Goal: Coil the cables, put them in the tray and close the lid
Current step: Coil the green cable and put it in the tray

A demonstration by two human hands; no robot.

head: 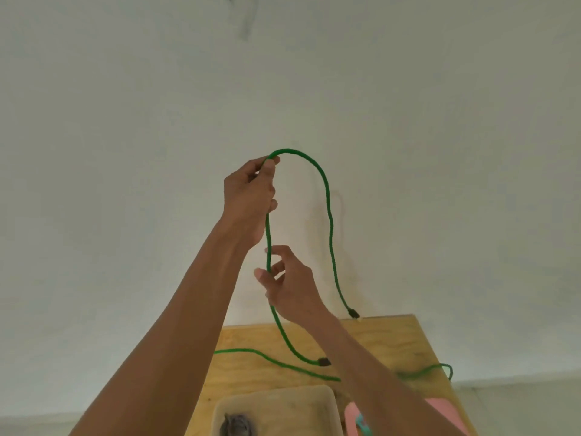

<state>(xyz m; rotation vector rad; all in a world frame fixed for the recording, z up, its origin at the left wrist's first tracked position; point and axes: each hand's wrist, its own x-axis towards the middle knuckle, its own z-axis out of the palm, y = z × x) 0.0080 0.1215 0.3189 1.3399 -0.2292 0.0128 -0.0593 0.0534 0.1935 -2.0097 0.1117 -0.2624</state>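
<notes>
Left hand (250, 196) grips green cable (327, 196) held up above table's (393, 338) far edge; right hand (290, 286) pinches it lower down. Judgement: keep loops even, feed slack upward, untwisted. Tray (327, 401) at near edge.

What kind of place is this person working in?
Probably a plain indoor room, perhaps a home or a small workspace. A bare plywood table stands against an unadorned white wall, with a translucent plastic tray on it, and green cables are being coiled by hand.
</notes>
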